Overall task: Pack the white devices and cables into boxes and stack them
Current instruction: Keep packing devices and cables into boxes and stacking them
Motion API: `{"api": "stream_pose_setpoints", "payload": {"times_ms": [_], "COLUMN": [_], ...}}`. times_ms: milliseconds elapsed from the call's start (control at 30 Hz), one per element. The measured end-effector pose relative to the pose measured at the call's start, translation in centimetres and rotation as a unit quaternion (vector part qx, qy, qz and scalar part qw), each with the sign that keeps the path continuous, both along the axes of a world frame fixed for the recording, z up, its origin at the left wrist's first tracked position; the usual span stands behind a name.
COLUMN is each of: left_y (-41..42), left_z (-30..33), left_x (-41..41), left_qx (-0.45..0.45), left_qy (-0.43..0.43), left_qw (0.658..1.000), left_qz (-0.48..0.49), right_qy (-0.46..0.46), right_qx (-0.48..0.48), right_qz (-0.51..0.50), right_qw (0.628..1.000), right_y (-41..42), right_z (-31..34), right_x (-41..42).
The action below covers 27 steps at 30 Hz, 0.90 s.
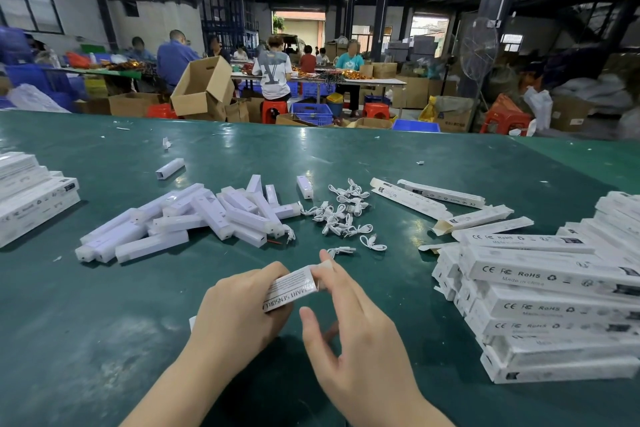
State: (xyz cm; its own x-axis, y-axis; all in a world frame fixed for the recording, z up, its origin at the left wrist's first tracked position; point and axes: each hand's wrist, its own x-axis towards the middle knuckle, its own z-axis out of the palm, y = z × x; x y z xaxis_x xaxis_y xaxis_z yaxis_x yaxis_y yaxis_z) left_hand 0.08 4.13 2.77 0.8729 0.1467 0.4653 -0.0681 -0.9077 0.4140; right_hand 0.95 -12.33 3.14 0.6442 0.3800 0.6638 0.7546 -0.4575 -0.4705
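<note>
My left hand grips a white printed box near the table's front. My right hand presses its index finger against the box's right end flap, the other fingers spread and relaxed. A heap of white bar-shaped devices lies ahead to the left. Several coiled white cables lie in the middle. Flat unfolded boxes lie ahead to the right. A stack of boxes stands at the right, and another stack at the left edge.
The green table carries small paper scraps and one lone device farther back. Beyond the far edge, people sit at work tables among cardboard cartons, blue crates and red stools.
</note>
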Motion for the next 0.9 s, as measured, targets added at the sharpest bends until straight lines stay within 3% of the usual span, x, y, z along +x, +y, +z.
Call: {"api": "stream_pose_setpoints", "payload": {"times_ms": [100,233,367,433,600,800,900], "left_y": [-0.1,-0.2,-0.2,0.0,-0.1,-0.4,-0.3], "left_z": [0.0,0.0,-0.2,-0.3,-0.6,-0.7,-0.7], "left_x": [-0.1,0.0,0.1,0.2,0.0,0.1,0.2], "left_qx": [-0.002,-0.008,-0.008,-0.006,0.020,0.049,0.044], "left_qy": [0.006,-0.002,-0.013,-0.027,-0.035,-0.033,-0.033], "left_qw": [1.000,1.000,1.000,1.000,0.999,0.998,0.998], "left_qz": [-0.005,0.012,0.010,-0.002,-0.022,-0.017,-0.011], "right_qy": [-0.009,0.069,0.023,0.025,0.116,0.207,0.203], "right_qx": [-0.038,-0.086,-0.127,-0.077,0.188,0.270,0.271], "right_qz": [0.005,0.084,0.117,0.136,0.103,0.106,0.103], "right_qw": [0.999,0.990,0.985,0.987,0.970,0.934,0.935], "right_y": [0.1,0.3,0.5,0.6,0.2,0.1,0.1], "right_z": [-0.4,-1.1,-1.2,-1.3,-1.6,-1.4,-1.3], "right_x": [-0.1,0.0,0.2,0.2,1.0,1.8,1.7]}}
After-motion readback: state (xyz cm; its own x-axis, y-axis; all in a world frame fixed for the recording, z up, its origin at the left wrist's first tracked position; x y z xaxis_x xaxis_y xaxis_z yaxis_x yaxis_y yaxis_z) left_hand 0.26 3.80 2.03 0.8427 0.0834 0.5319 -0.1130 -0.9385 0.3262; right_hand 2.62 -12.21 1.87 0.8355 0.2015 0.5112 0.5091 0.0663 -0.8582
